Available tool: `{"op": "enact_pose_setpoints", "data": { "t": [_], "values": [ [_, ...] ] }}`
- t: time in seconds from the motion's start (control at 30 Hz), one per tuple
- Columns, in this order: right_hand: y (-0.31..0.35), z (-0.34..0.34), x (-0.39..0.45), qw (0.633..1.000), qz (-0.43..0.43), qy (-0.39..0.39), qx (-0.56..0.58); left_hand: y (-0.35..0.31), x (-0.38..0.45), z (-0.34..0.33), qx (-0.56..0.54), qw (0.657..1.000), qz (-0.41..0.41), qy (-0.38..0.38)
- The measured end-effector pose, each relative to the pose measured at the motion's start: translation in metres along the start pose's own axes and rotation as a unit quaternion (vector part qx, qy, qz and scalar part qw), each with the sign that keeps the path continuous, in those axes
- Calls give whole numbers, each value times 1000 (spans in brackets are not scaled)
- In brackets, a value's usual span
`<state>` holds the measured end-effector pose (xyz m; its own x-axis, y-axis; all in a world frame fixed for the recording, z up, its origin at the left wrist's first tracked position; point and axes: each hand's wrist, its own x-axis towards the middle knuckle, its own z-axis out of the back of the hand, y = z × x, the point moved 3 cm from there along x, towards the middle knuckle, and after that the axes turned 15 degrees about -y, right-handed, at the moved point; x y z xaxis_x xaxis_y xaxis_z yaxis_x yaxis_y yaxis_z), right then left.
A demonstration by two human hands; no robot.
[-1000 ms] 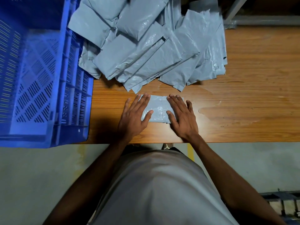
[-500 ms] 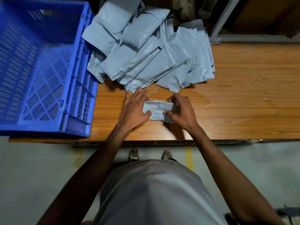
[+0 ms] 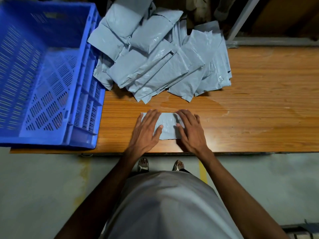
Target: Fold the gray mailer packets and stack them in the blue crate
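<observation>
My two hands cover both ends of the small folded gray plastic mailer packet (image 3: 168,125), so its side edges are hidden. My left hand (image 3: 146,131) and right hand (image 3: 190,131) lie flat, fingers straight and spread, pressing it onto the brown wood-grain table (image 3: 259,118) near the front edge. Behind it the loose heap of unfolded gray mailers (image 3: 155,62) overlaps too much for me to count. The one blue slotted plastic crate (image 3: 44,80) at the left is cut off. Gray floor (image 3: 34,195) lies below.
</observation>
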<state>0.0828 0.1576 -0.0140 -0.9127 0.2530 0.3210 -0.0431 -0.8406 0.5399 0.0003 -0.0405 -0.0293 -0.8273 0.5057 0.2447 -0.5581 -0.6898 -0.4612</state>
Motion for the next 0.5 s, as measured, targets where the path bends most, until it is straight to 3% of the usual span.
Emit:
{"op": "enact_pose_setpoints", "data": {
  "t": [0.17, 0.5],
  "values": [
    [-6, -24, 10, 995, -20, 63, -71, 3, 13, -18, 90, 995, -29, 30],
    [-12, -31, 15, 990, -33, 96, -98, 2, 16, -22, 107, 994, -16, 22]
  ]
}}
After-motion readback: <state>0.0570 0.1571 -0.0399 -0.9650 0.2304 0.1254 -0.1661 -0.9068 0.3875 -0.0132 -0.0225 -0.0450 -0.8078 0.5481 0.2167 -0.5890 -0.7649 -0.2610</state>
